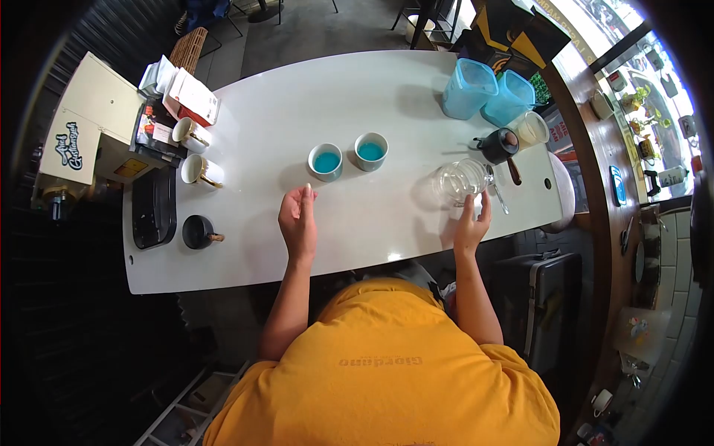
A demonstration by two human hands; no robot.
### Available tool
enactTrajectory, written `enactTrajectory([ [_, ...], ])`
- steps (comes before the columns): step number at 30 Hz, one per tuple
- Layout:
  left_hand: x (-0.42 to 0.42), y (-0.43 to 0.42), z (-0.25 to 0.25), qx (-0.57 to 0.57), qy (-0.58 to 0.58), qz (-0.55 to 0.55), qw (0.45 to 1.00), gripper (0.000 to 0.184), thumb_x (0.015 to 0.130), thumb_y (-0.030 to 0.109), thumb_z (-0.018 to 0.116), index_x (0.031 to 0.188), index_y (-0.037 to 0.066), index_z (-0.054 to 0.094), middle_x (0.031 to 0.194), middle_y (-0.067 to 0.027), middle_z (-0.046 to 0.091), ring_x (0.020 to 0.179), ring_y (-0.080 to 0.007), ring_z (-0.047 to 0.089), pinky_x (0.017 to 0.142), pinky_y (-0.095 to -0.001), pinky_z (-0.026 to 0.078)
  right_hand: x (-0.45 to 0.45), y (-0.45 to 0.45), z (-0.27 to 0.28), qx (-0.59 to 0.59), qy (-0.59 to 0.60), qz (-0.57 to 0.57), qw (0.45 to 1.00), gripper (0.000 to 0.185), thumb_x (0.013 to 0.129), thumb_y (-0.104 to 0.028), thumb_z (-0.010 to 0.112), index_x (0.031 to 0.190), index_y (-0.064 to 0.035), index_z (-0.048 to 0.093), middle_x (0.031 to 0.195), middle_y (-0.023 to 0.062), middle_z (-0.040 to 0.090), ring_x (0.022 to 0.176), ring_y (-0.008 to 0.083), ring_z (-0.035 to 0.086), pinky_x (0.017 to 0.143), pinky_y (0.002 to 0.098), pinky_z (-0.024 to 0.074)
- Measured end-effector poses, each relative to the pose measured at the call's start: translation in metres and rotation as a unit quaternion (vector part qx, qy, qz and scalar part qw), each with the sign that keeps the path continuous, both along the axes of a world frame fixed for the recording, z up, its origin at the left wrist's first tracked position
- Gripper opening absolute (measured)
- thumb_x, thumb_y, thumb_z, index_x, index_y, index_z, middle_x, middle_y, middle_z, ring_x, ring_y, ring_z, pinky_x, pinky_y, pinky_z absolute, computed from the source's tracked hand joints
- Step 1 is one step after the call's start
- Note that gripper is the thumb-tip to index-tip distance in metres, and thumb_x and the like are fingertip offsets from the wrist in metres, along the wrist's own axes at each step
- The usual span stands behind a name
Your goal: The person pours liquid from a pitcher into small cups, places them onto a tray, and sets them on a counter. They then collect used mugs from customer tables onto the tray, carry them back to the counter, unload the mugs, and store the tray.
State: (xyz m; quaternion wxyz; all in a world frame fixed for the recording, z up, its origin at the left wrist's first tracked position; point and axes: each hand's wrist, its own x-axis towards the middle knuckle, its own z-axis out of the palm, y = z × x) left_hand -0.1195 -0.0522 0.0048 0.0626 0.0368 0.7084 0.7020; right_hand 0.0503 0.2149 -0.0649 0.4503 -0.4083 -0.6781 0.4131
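Observation:
My left hand [299, 223] is raised over the table's near side, thumb against its curled fingers, with nothing visible in it. It is just in front of a white cup [314, 165] of blue liquid. A second such cup [383, 157] stands to the right of the first. My right hand [471, 227] has its thumb and fingers apart, with the tips at the near edge of a clear glass vessel [460, 181]. Whether they touch the glass is hard to tell. A spoon [501, 199] lies right beside the glass.
The white table [349, 230] holds two mugs [195, 169], a dark cup [198, 232] and a black tray [154, 208] at left. At right are blue containers [468, 89], a dark handled pot [498, 146] and a pale cup [531, 129]. A machine [93, 119] stands far left.

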Motion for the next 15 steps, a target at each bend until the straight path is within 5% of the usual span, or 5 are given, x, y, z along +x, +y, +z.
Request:
enactTrajectory([
  [4,0.002,-0.017,-0.013,-0.008,-0.023,-0.008,1.000,0.041,0.096,0.042,0.058,0.106,0.001,0.060,0.096,-0.0068,0.064,0.095,-0.0133,0.057,0.086,-0.0302,0.041,0.000,-0.001,-0.004,0.004,-0.043,-0.012,0.999,0.067,0.083,-0.028,0.079,0.135,0.0023,0.050,0.132,0.0165,0.053,0.123,0.0288,0.049,0.105,0.0387,0.0372],
  [8,0.005,-0.029,-0.009,-0.011,-0.003,0.012,1.000,0.041,0.097,0.041,0.058,0.105,0.001,0.060,0.095,-0.0063,0.063,0.094,-0.0128,0.057,0.085,-0.0297,0.041,-0.001,0.005,0.002,-0.012,-0.068,-0.003,0.998,0.068,0.082,-0.027,0.080,0.135,0.0030,0.050,0.133,0.0174,0.052,0.121,0.0274,0.050,0.103,0.0382,0.0387],
  [10,0.011,-0.033,0.000,0.012,-0.007,0.058,0.998,0.030,0.099,0.029,0.060,0.100,-0.001,0.059,0.094,-0.0070,0.061,0.092,-0.0139,0.058,0.089,-0.0294,0.046,-0.003,0.004,0.012,0.019,-0.036,0.008,0.999,0.069,0.078,-0.026,0.083,0.130,0.0035,0.049,0.126,0.0155,0.052,0.110,0.0247,0.051,0.098,0.0386,0.0401],
  [15,0.047,-0.033,0.010,0.025,0.005,0.166,0.986,0.028,0.099,0.027,0.060,0.100,-0.001,0.059,0.093,-0.0062,0.061,0.091,-0.0128,0.058,0.089,-0.0287,0.045,-0.007,0.007,-0.010,0.063,0.027,-0.006,0.998,0.062,0.075,-0.019,0.085,0.111,-0.0025,0.038,0.099,0.0047,0.035,0.090,0.0175,0.038,0.089,0.0342,0.0364],
])
